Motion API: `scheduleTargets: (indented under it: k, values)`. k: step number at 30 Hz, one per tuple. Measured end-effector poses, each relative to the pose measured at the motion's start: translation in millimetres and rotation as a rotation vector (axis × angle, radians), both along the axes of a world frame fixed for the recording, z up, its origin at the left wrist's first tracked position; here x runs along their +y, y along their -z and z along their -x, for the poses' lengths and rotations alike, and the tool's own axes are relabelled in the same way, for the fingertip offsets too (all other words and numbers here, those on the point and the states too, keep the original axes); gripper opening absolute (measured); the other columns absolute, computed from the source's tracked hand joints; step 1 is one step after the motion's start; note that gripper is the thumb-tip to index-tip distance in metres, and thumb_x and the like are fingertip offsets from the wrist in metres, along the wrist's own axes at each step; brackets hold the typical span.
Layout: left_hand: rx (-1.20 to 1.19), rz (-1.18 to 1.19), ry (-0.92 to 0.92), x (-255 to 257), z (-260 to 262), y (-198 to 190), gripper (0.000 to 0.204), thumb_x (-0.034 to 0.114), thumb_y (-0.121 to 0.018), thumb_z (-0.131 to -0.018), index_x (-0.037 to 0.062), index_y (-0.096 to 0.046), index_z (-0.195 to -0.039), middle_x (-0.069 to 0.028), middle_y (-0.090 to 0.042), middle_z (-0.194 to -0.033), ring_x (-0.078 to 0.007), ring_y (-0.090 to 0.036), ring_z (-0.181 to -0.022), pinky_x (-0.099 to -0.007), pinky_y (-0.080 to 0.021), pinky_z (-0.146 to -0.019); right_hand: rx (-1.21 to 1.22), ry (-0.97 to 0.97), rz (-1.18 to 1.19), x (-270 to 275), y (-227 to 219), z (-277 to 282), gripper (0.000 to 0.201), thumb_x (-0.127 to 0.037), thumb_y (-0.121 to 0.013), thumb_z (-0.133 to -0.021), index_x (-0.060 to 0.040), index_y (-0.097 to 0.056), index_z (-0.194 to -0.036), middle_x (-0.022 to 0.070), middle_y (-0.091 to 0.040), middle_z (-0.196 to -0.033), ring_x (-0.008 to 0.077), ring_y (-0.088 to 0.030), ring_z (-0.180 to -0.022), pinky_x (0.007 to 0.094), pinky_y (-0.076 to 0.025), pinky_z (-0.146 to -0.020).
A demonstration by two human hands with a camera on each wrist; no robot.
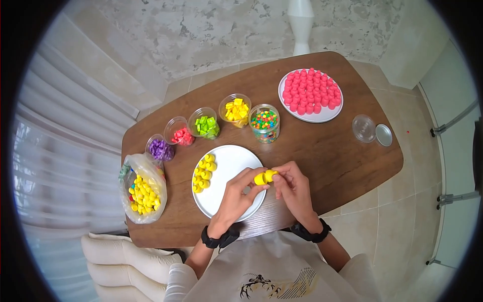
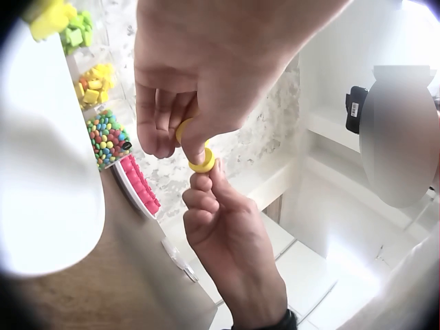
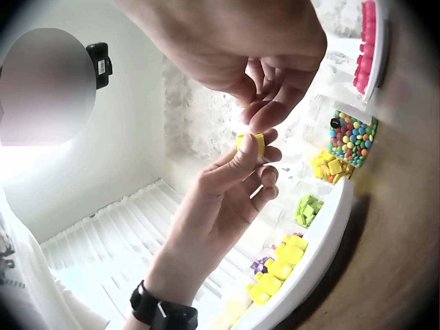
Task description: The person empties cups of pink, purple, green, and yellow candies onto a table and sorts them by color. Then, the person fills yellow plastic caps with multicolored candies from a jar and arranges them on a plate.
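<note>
Over the near right edge of the white plate (image 1: 229, 156), my two hands meet at small yellow plastic pieces. My left hand (image 1: 235, 197) pinches a wider yellow cup-shaped piece (image 1: 259, 179) between thumb and fingers. In my right hand (image 1: 294, 190), the fingertips pinch a smaller yellow piece (image 1: 270, 174), mostly hidden by fingers in the right wrist view. A round, hollow yellow rim (image 2: 203, 162) shows between the hands in the left wrist view. Several yellow knob-topped containers (image 1: 205, 174) stand along the plate's left side.
A plastic bag (image 1: 160, 201) of yellow pieces lies at left. Tubs of purple (image 1: 161, 150), red (image 1: 182, 136), green (image 1: 206, 126) and yellow sweets (image 1: 236, 109) stand behind, beside a jar of coloured candies (image 1: 264, 121). Pink containers (image 1: 311, 91) fill another plate. A clear lidless jar (image 1: 364, 128) and lid (image 1: 384, 135) lie right.
</note>
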State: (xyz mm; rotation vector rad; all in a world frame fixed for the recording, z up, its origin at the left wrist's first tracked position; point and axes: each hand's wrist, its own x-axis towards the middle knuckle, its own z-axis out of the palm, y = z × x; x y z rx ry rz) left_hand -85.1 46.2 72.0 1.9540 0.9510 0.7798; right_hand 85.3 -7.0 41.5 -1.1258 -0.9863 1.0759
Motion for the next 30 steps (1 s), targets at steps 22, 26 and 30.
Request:
scheduleTargets:
  k: [22, 26, 30]
  values:
    - [0.159, 0.008, -1.18, -5.0, 198.7, 23.3, 0.043, 0.034, -0.075, -0.094, -0.0044, -0.07, -0.112, -0.0125, -0.059, -0.065, -0.0193, -0.058, -0.059, -0.0374, -0.045, -0.057, -0.519, -0.367, 0.093, 7.1, 26.6, 58.0, 0.027, -0.011, -0.074, -0.097, -0.0066, -0.062, -0.121, 0.0092, -0.068, -0.078, 0.0176, -0.065, -0.062, 0.0306, -0.052, -0.058]
    - [0.317, -0.201, -1.303, 39.3, 262.2, 27.7, 0.034, 0.026, -0.075, -0.094, -0.0036, -0.071, -0.11, -0.0157, -0.065, -0.072, -0.0315, -0.062, -0.064, -0.042, -0.048, -0.062, -0.632, -0.418, 0.068, 12.5, 11.4, 66.8, 0.017, -0.013, -0.073, -0.097, -0.0063, -0.066, -0.111, 0.0107, -0.071, -0.082, 0.0193, -0.07, -0.068, 0.0306, -0.054, -0.061]
    - [0.258, -0.462, -1.298, 34.0, 232.7, 26.3, 0.023, 0.018, -0.076, -0.092, 0.0007, -0.071, -0.106, -0.0138, -0.065, -0.085, -0.0298, -0.063, -0.068, -0.0417, -0.05, -0.066, -0.662, -0.446, 0.036, 13.1, 2.7, 70.8, 0.012, -0.015, -0.072, -0.098, -0.0062, -0.068, -0.106, 0.0114, -0.074, -0.087, 0.0207, -0.073, -0.073, 0.0302, -0.056, -0.063]
